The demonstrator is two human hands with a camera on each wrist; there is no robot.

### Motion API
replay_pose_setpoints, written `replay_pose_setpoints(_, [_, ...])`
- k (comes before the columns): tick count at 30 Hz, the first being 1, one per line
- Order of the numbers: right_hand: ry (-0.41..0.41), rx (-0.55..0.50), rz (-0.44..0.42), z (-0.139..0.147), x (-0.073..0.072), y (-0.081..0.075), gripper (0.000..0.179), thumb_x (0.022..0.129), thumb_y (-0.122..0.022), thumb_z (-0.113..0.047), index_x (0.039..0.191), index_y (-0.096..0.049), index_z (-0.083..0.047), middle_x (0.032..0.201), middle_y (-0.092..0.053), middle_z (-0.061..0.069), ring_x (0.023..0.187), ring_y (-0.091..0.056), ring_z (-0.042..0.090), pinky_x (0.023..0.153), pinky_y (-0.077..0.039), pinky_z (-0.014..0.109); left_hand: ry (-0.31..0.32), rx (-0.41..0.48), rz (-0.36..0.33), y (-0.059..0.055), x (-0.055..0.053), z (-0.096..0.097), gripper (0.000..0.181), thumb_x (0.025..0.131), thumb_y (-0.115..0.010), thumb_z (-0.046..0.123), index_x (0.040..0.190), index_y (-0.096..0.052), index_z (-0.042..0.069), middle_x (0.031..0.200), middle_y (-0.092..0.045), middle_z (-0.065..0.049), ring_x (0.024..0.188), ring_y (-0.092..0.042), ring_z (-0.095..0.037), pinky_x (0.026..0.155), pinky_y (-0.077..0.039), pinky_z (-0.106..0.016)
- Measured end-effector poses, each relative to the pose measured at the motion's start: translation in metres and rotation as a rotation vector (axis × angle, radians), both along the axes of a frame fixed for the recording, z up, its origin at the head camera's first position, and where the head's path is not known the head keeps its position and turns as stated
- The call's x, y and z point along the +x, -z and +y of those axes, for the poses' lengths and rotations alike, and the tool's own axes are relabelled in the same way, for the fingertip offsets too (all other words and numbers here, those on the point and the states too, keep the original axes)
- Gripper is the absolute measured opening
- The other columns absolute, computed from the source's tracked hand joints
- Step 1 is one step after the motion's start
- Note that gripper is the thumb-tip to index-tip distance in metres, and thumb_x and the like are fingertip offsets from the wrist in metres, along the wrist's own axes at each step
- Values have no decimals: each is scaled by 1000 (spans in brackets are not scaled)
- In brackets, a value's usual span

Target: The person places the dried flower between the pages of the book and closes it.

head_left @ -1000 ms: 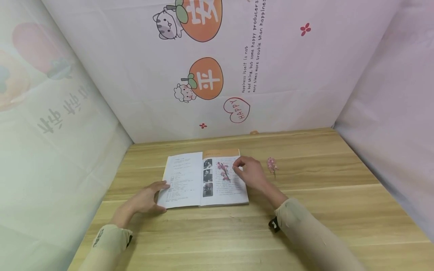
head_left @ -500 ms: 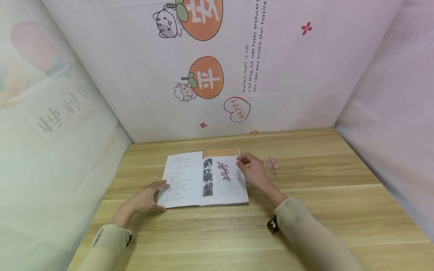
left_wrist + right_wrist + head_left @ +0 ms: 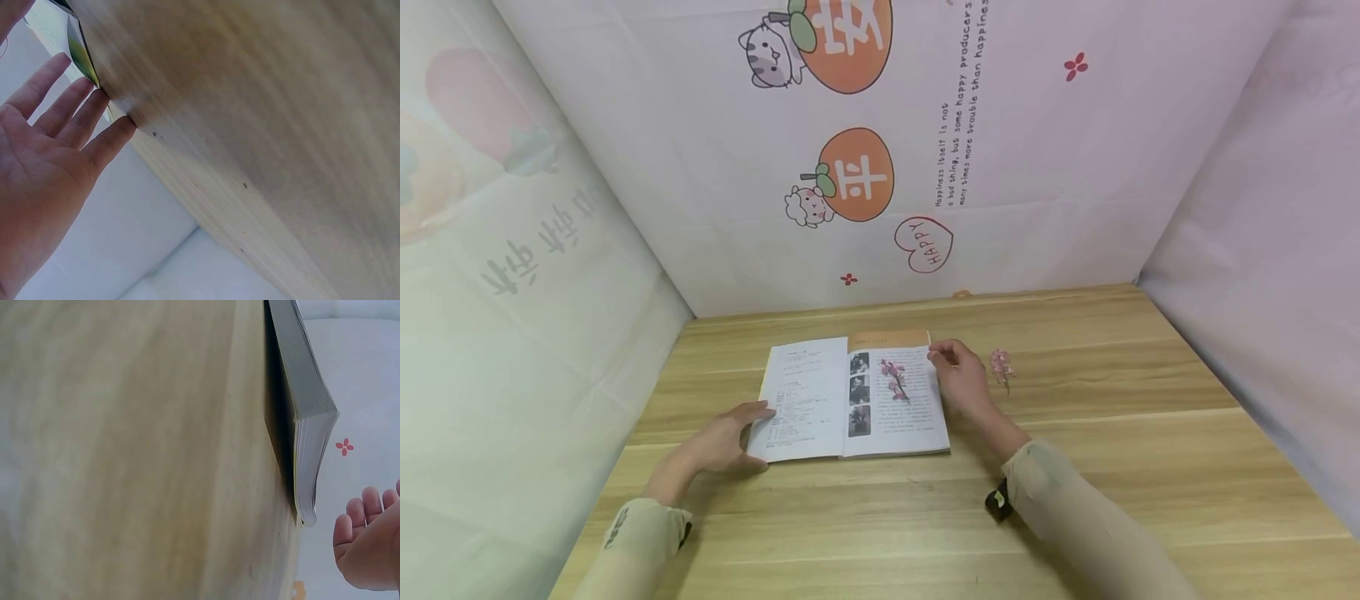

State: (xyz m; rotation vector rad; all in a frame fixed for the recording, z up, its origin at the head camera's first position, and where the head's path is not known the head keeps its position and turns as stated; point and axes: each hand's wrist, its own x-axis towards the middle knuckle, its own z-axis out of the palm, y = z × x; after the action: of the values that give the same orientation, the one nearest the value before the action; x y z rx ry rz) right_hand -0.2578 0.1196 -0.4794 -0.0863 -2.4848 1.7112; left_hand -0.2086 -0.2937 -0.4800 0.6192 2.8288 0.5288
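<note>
An open book (image 3: 808, 396) lies on the wooden table, its right page carrying orange and black-and-white printing. On that page rests a flower sprig (image 3: 895, 383) with pink blossoms and a dark stem. My left hand (image 3: 726, 437) is at the book's left edge, forefinger over the page margin and thumb near the lower corner; the left wrist view shows its fingers spread. My right hand (image 3: 962, 379) has bent fingers, thumb and forefinger right at the right page's upper outer edge; whether they pinch paper I cannot tell. In the right wrist view the book's page block (image 3: 312, 444) stands beside the fingers.
A second, paler pink flower sprig (image 3: 1002, 368) lies on the table (image 3: 1112, 417) just right of my right hand. White printed cloth (image 3: 1037, 167) rises behind the table's back edge, with more cloth at both sides.
My right hand has drawn back from beside the flower sprig on the page to the page's right edge. The left hand, the book and both sprigs have stayed put.
</note>
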Motion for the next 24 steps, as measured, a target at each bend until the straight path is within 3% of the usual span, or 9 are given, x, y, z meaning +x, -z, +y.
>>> replay_pose_setpoints(6, [18,-85,-6,0,-1,5,30,101,-54,-30,122,-62,-10,118,-66,7,111,-58,22,89,-49,32,9,-2,13,0,0,0,88,70,-89,31,144,-50,6,156,-41,-21,141,-42,-46,116,-36,-59])
replay_pose_setpoints(14, [49,-340,-58,-6,0,6,32,107,-43,-23,129,-56,-4,132,-60,13,128,-55,28,115,-44,40,9,0,13,0,1,2,89,70,-89,32,145,-50,6,156,-41,-21,140,-41,-46,115,-36,-60])
replay_pose_setpoints(19, [89,-462,-98,-12,0,8,38,109,-37,-26,135,-53,-4,141,-55,14,135,-52,28,118,-40,39,7,20,0,-2,2,3,89,70,-89,30,145,-49,4,155,-41,-23,141,-40,-47,116,-35,-61])
replay_pose_setpoints(24, [120,-500,-85,-16,0,12,41,109,-34,-28,137,-53,-6,144,-54,15,137,-50,28,119,-38,41,9,9,3,-2,3,2,88,71,-89,31,145,-49,4,155,-41,-22,141,-41,-46,116,-35,-60])
